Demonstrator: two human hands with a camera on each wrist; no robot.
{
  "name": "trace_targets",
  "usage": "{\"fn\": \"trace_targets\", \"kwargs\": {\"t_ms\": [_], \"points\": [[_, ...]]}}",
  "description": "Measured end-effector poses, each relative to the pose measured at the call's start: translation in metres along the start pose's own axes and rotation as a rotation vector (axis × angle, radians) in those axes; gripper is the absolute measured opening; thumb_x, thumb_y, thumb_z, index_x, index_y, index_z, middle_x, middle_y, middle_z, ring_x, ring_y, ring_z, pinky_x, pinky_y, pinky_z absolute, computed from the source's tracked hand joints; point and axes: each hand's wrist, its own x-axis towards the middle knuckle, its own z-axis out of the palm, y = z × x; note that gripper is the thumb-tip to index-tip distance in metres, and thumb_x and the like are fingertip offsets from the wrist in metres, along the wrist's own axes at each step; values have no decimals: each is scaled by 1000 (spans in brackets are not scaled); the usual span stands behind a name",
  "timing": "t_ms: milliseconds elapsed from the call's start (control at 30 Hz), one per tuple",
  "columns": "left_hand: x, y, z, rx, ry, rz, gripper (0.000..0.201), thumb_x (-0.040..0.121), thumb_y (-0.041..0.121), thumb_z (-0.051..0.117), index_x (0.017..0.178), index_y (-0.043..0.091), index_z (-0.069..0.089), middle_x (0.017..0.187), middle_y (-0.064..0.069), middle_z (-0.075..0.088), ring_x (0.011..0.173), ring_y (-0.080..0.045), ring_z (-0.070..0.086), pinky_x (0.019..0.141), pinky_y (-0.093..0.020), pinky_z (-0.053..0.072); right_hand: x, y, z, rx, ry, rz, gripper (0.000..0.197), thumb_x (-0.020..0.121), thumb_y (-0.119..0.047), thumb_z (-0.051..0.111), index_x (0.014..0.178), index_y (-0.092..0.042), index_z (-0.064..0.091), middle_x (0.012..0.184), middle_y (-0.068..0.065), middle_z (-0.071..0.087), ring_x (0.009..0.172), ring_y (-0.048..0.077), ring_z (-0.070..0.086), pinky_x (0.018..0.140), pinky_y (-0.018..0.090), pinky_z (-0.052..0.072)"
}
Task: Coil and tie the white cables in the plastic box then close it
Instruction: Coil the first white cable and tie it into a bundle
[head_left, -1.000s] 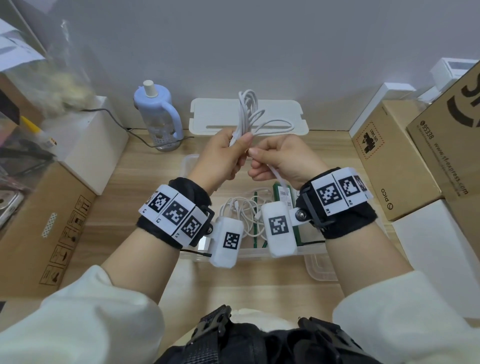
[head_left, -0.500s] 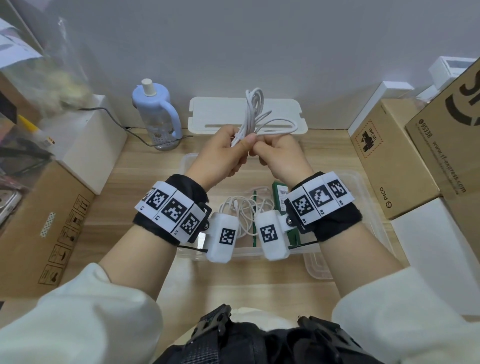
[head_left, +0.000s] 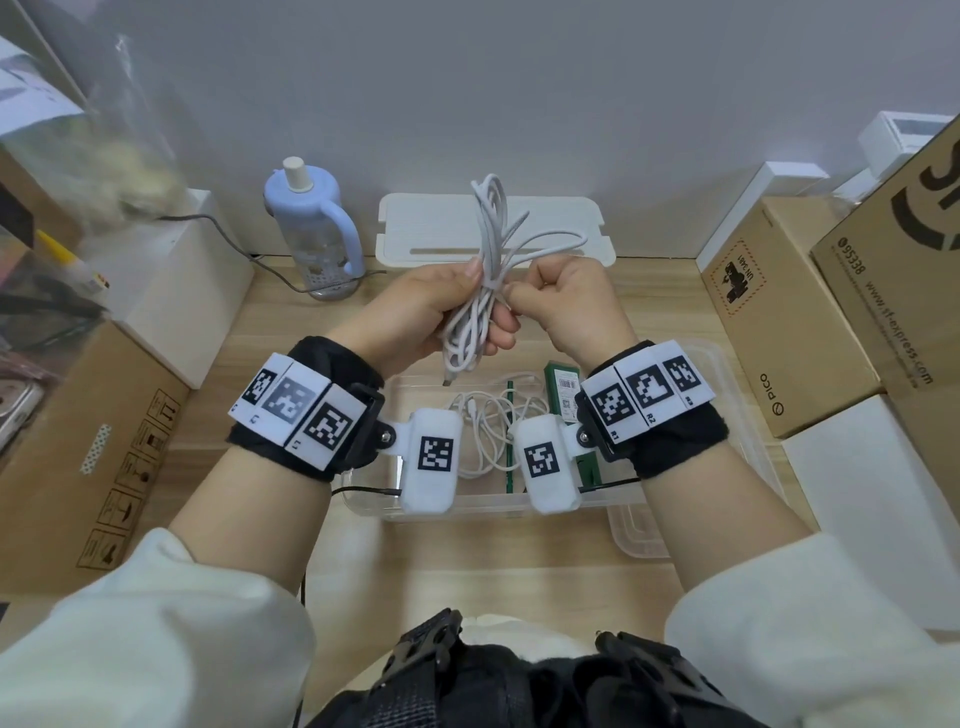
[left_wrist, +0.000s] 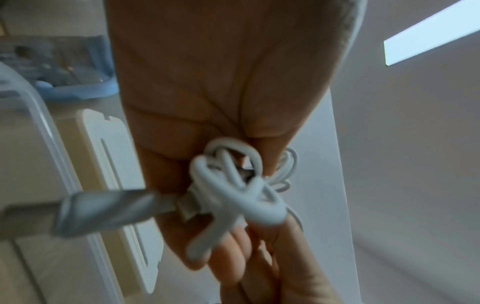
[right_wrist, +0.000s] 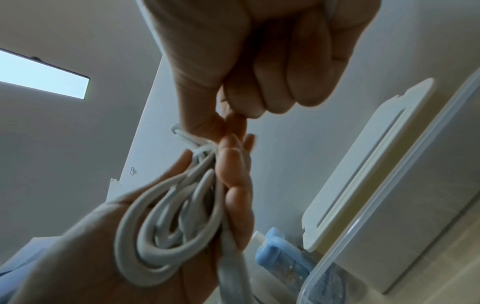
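Head view: white cable (head_left: 485, 270) between both hands.

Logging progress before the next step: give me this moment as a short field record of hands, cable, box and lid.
left hand: grips the coiled white cable round its middle, held above the box
right hand: fingers curled, pinching a wrap of the cable at the middle of the bundle
coil: loops stick out above and below the grip; a plug end hangs down
plastic box: open on the table, another loose white cable and a green item inside
lid: off, leaning against the wall behind the box
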Motion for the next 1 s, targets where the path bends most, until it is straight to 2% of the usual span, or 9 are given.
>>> {"fn": "trace_targets", "kwargs": {"t_ms": [133, 267, 367, 433, 533, 667, 767, 900, 1000], "points": [[-2, 1, -6, 26, -24, -37, 28, 95, 24, 43, 92, 2, 60, 74, -1, 71, 71, -12, 68, 72, -25, 55, -1, 4, 2, 18, -20, 37, 21, 84, -4, 57, 64, -9, 56, 35, -11, 43, 31, 1, 35, 35, 8, 26], [0, 3, -8, 25, 131, 8, 11, 90, 15, 52, 86, 9, 60, 73, -1, 68, 66, -12, 66, 59, -21, 53, -3, 5, -1, 90, -90, 70, 10, 87, -7, 55, 81, -14, 54, 44, -2, 51, 30, 7, 36, 33, 17, 30], [0, 5, -5, -45, 160, 46, 13, 85, 18, 58, 76, 9, 56, 67, -3, 69, 56, -12, 64, 51, -19, 50, -5, -1, -8, 188, -227, 24, 29, 89, -33, 51, 69, -12, 57, 53, -1, 62, 46, 12, 52, 50, 22, 48], [1, 4, -3, -119, 207, 79, 12, 89, 10, 54, 79, 9, 49, 59, -3, 68, 48, -10, 62, 47, -19, 49, -6, -4, -11, 223, -335, -31, 43, 78, -51, 41, 71, -13, 59, 61, -1, 66, 62, 16, 58, 63, 25, 51], [2, 4, -1, -131, 240, 122, 20, 87, -1, 55, 87, 14, 41, 53, -2, 64, 45, -10, 58, 45, -18, 47, -6, -6, -10, 241, -395, -156, 29, 79, -38, 43, 78, -12, 56, 63, -3, 63, 62, 11, 58, 63, 24, 48], [5, 3, 4, -31, 242, 144, 27, 85, -1, 58, 90, 17, 38, 56, 0, 57, 47, -12, 51, 46, -21, 44, -6, -7, -8, 224, -250, -250, 20, 87, -27, 48, 76, -14, 59, 54, -8, 53, 47, 6, 45, 49, 18, 41], [3, 3, 6, -201, 171, 86, 11, 94, 13, 48, 100, 15, 39, 62, -2, 52, 52, -14, 53, 60, -34, 54, -7, -11, -7, 134, -137, -319, 17, 80, -33, 53, 71, -25, 64, 74, -6, 58, 48, 0, 48, 47, 16, 39], [0, 3, 2, -447, 42, 21, 37, 99, 36, 25, 119, 9, 39, 73, -5, 53, 68, -19, 63, 71, -45, 57, -9, -17, -7, 178, -137, -348, 19, 78, -29, 53, 81, -16, 67, 86, 1, 57, 55, 1, 54, 52, 18, 44], [-3, 4, 1, -406, 15, 60, 30, 97, 23, 34, 126, 15, 35, 84, -9, 55, 82, -25, 61, 72, -50, 57, -10, -20, -7, 280, -172, -347, 22, 78, -27, 53, 85, -12, 67, 64, -5, 63, 54, 8, 56, 53, 18, 44]]}}
